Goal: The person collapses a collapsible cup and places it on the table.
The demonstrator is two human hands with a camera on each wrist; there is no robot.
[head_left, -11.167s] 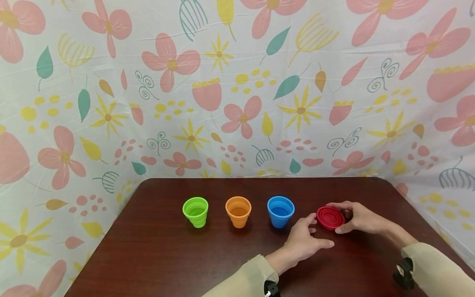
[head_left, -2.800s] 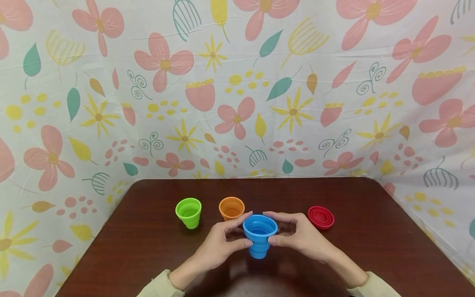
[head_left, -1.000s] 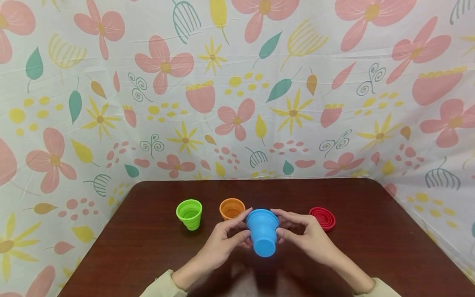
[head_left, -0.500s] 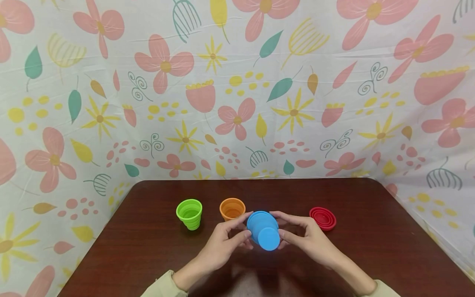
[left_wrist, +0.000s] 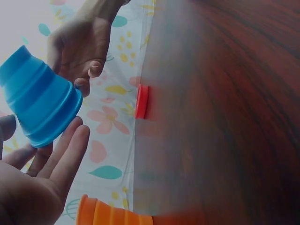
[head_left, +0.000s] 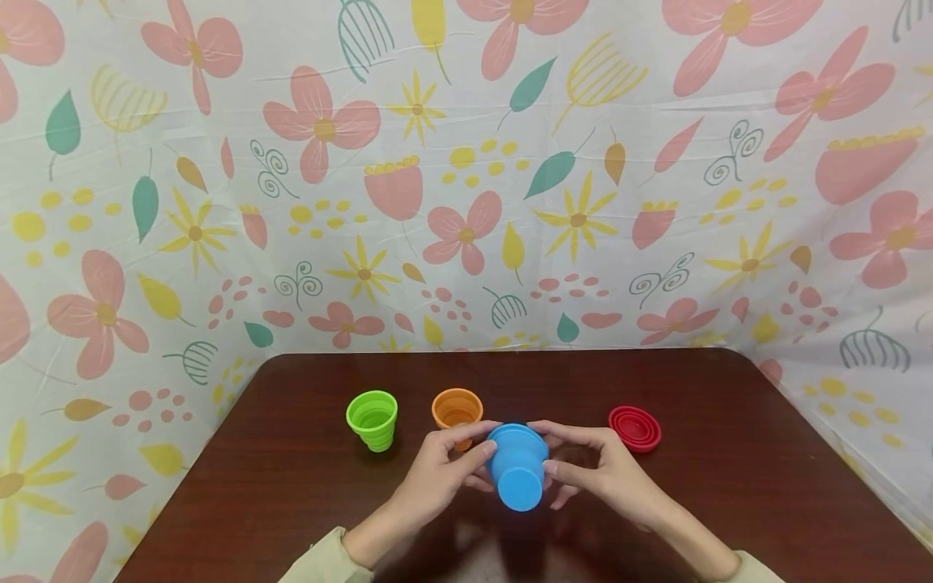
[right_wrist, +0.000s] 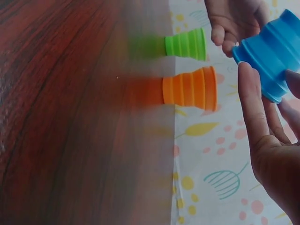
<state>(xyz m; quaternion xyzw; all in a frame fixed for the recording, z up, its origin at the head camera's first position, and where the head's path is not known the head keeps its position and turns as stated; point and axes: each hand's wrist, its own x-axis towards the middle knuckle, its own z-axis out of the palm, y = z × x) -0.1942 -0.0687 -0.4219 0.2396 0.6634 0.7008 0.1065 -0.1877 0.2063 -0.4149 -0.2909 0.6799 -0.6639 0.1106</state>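
Note:
A blue collapsible cup (head_left: 519,468) is held above the table between both hands, its base tipped toward the head camera and its mouth turned away. My left hand (head_left: 430,478) pinches it from the left, thumb on the side and fingers at the rim. From the right, my right hand (head_left: 612,474) grips it the same way. Both wrist views show the ridged wall of the blue cup (left_wrist: 42,98) between the fingers. The inside of the cup is hidden.
An expanded orange cup (head_left: 457,405), partly behind my left hand, and an expanded green cup (head_left: 373,421) stand on the dark wooden table (head_left: 291,486). To the right lies a red cup (head_left: 635,428), folded flat. A flowered cloth (head_left: 466,162) hangs behind.
The blue cup, earlier upright in both hands, has been tipped so its base faces the camera. Over the last half second its base swung left and down. Long before, both hands were at the red cup.

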